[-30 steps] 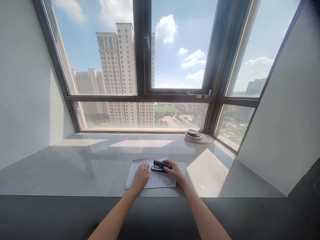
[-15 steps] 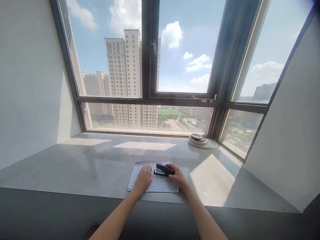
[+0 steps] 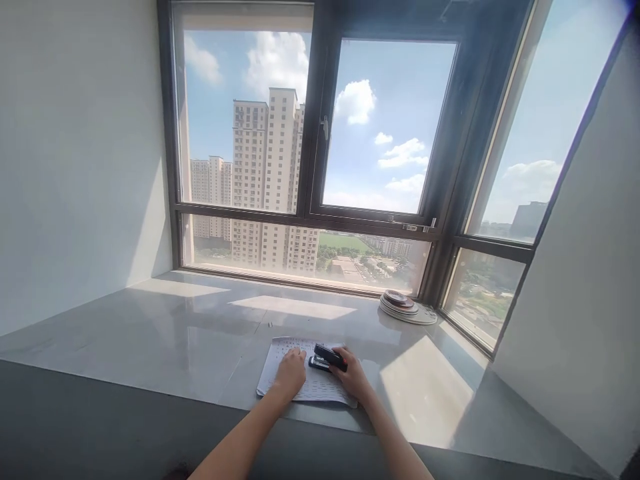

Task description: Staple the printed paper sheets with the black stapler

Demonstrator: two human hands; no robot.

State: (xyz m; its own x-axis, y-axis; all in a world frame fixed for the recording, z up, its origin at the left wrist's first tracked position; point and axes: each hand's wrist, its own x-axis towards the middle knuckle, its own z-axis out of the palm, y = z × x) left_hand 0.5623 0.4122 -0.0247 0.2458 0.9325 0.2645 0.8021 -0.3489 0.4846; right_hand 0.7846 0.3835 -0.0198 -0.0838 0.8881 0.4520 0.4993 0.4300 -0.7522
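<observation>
We see a black stapler [image 3: 329,355] over the right half of a sheaf of paper [image 3: 320,389], near the middle of the ledge's front edge. Its mouth points left, with the upper arm parted from the base; we cannot tell whether the base rests on the paper or is held just above it. Our right hand [image 3: 353,375] is clamped around the stapler's rear end, where a small red patch shows beside the fingers. Our left hand [image 3: 291,372] lies on the left half of the paper, fingers curled, just beside the stapler's mouth but apart from it; we cannot tell whether those fingers pinch anything. Rows of small marks cover the top sheet, too small for us to read.

The paper lies on a glossy grey ledge [image 3: 150,350], nearer its front edge than its back edge. A tiny pale scrap [image 3: 271,325] sits beyond the paper's upper left corner. In the ledge's back right corner, near the window frame [image 3: 367,219], we see a stack of round discs [image 3: 399,304]. Sunlit patches cross the ledge along its back edge and to the right of our right hand. Beyond the glass stands a tall building [image 3: 280,173].
</observation>
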